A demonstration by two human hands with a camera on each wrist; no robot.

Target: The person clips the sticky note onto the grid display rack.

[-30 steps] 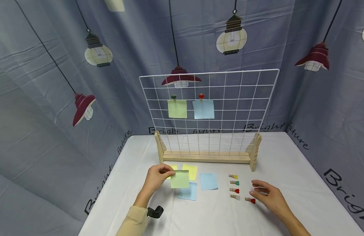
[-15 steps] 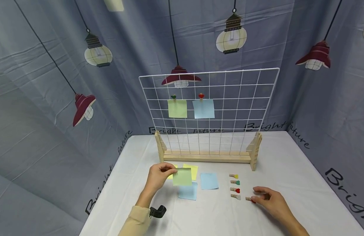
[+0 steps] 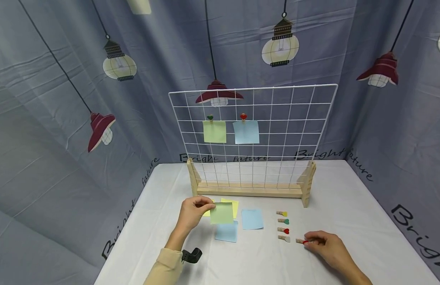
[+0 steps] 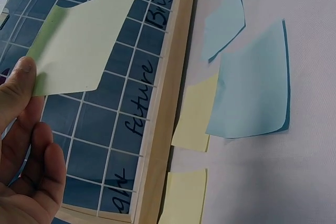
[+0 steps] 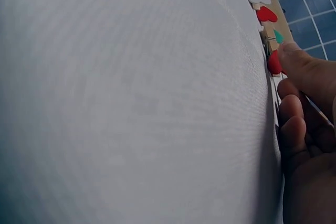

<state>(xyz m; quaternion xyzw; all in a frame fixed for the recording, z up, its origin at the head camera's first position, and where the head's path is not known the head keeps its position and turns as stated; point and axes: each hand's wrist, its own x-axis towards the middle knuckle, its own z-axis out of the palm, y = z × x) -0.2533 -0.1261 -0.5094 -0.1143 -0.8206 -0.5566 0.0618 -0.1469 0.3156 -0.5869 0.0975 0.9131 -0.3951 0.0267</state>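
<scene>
My left hand (image 3: 191, 213) pinches a green sticky note (image 3: 222, 213) by its upper left corner, above the table. In the left wrist view, the thumb presses the darker green edge of this note (image 4: 86, 40). On the right, my right hand (image 3: 326, 246) has its thumb and fingers at the heart end of a small wooden clothespin (image 3: 300, 240), which lies on the cloth. The right wrist view shows the clothespin's red heart (image 5: 274, 63) between thumb and index finger, partly hidden by them.
A white wire grid (image 3: 270, 134) on a wooden stand (image 3: 248, 190) bears a green note (image 3: 214, 132) and a blue note (image 3: 246, 133), clipped on. Yellow and blue notes (image 3: 252, 219) lie in front. Several heart clothespins (image 3: 283, 230) form a column left of my right hand.
My right hand has moved down and left onto the red heart clothespin, its fingers closing at the heart. My left hand has shifted slightly right and up with the green note.
</scene>
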